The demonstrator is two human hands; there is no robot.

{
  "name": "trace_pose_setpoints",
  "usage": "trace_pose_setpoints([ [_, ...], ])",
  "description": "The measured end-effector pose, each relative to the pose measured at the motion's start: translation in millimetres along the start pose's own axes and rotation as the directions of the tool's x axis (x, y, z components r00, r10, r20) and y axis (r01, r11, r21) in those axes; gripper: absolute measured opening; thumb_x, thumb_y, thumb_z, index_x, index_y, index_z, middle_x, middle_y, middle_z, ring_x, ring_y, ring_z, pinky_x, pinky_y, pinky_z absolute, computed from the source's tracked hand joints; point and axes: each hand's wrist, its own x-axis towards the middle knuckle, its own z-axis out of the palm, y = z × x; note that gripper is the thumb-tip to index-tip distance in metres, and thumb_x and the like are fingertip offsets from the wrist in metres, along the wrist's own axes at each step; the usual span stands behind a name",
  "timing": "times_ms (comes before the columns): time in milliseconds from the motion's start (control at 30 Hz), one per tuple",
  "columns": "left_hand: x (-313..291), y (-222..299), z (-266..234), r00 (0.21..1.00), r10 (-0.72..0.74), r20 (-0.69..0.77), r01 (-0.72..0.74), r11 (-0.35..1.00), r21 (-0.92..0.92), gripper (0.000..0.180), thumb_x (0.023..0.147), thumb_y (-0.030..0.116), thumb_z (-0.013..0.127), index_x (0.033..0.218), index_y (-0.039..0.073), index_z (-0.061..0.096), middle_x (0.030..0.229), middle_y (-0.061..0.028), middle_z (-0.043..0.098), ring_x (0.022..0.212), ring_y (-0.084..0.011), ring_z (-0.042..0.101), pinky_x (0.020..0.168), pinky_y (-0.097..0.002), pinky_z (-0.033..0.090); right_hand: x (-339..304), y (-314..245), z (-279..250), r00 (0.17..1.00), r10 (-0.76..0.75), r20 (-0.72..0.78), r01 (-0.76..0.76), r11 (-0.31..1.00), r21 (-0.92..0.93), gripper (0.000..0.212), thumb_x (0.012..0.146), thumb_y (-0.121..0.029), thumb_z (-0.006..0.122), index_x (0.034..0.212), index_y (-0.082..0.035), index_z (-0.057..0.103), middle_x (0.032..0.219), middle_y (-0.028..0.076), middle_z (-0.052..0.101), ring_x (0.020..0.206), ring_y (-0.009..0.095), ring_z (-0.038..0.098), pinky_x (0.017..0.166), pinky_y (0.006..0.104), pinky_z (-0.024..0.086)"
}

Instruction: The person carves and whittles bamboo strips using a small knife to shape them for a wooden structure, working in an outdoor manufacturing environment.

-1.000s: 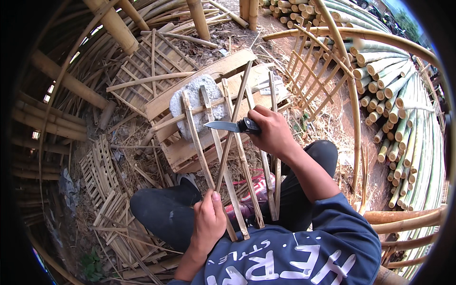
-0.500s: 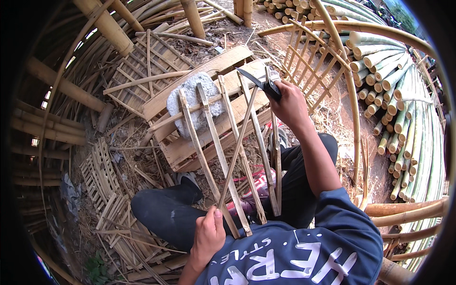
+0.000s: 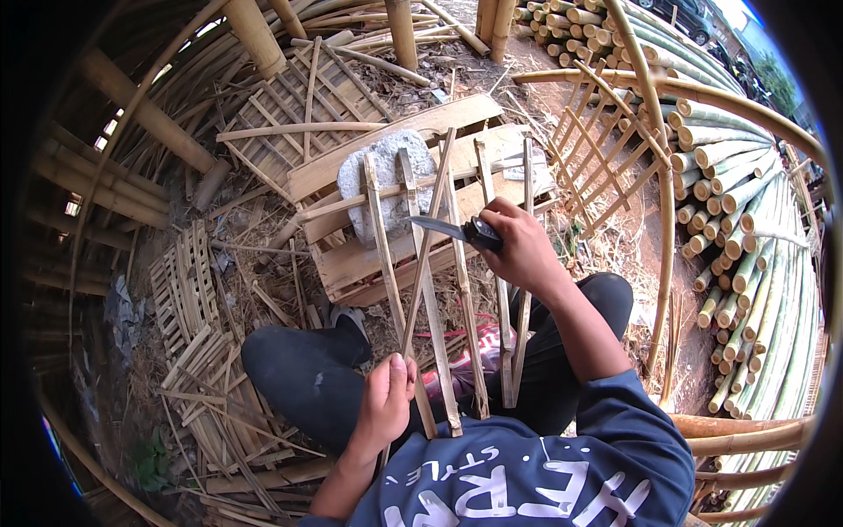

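Observation:
In my right hand [image 3: 520, 250] is a knife [image 3: 446, 229] with a black handle. Its dark blade points left and touches or crosses close over a thin bamboo strip [image 3: 414, 307]. My left hand [image 3: 386, 404] pinches the near end of that strip, which runs slantwise away from me. Beneath it, several bamboo slats [image 3: 466, 316] fan out from my lap, joined near their far ends by a crosspiece [image 3: 332, 208]. The far part of this rack rests over a rough grey stone [image 3: 353, 180] on a low wooden platform [image 3: 474, 110].
Cut green bamboo poles [image 3: 764, 290] are stacked on the right. A lattice panel [image 3: 597, 154] leans beyond my right hand. Slatted panels [image 3: 184, 281] and loose strips lie at left, with a curved bamboo rail [image 3: 660, 237] between me and the poles.
My right hand has brought the knife nearer and leftward, from the strip's far end to partway along it. The strip now leans less to the right. The view has shifted slightly.

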Motion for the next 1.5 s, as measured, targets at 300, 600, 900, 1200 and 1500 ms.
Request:
trace_pose_setpoints([
  [300,6.4,18.0,2.7,0.946,0.281,-0.162,-0.195,0.891,0.409,0.046,0.113,0.029,0.035,0.078,0.002,0.049,0.057,-0.0009,0.043,0.048,-0.0079,0.043,0.047,-0.0294,0.034,-11.1,-42.9,18.0,0.983,-0.057,0.175,0.067,0.996,-0.053,0.031,0.073,-0.018,0.076,0.1,-0.008,0.064,0.1,0.015,0.061,0.073,0.037,0.07,0.061,0.0488,0.055],
  [600,8.9,38.0,-1.7,0.977,0.192,-0.097,-0.13,0.885,0.448,0.037,0.11,0.021,0.041,0.083,-0.002,0.053,0.064,-0.0175,0.059,0.06,-0.0372,0.065,0.056,-0.0433,0.047,-6.9,-32.2,12.5,0.999,-0.019,0.028,0.022,0.992,-0.125,0.029,0.069,-0.017,0.077,0.095,-0.01,0.066,0.095,0.013,0.062,0.071,0.035,0.069,0.061,0.0482,0.054],
  [900,-13.3,18.1,-5.4,0.972,0.223,-0.071,-0.174,0.891,0.419,0.04,0.111,0.025,0.041,0.084,0.0,0.056,0.055,-0.0023,0.045,0.048,-0.0085,0.043,0.049,-0.0303,0.034,9.9,101.4,-35.4,0.785,0.506,-0.358,-0.592,0.783,-0.189,0.032,0.095,-0.034,0.065,0.109,-0.007,0.073,0.103,0.02,0.067,0.098,0.04,0.068,0.088,0.0503,0.053],
  [1200,-2.6,-12.9,-40.9,0.934,0.147,-0.326,-0.063,0.965,0.253,0.032,0.111,0.031,0.046,0.092,0.006,0.052,0.062,0.0079,0.04,0.049,0.0009,0.036,0.042,-0.0189,0.029,5.6,113.4,-47.3,0.733,0.644,-0.219,-0.642,0.761,0.088,0.049,0.097,-0.047,0.066,0.102,0.002,0.072,0.087,0.022,0.07,0.082,0.031,0.07,0.077,0.0458,0.053],
  [1500,-11.3,-32.0,-51.3,0.912,0.103,-0.397,-0.013,0.975,0.224,0.028,0.111,0.028,0.047,0.095,0.006,0.055,0.061,0.0067,0.04,0.048,-0.0011,0.036,0.043,-0.0215,0.028,4.8,120.7,-51.0,0.876,0.39,0.285,-0.168,-0.307,0.937,0.035,0.107,-0.044,0.053,0.106,-0.009,0.061,0.099,0.007,0.064,0.055,0.003,0.04,0.051,0.0217,0.039],
])
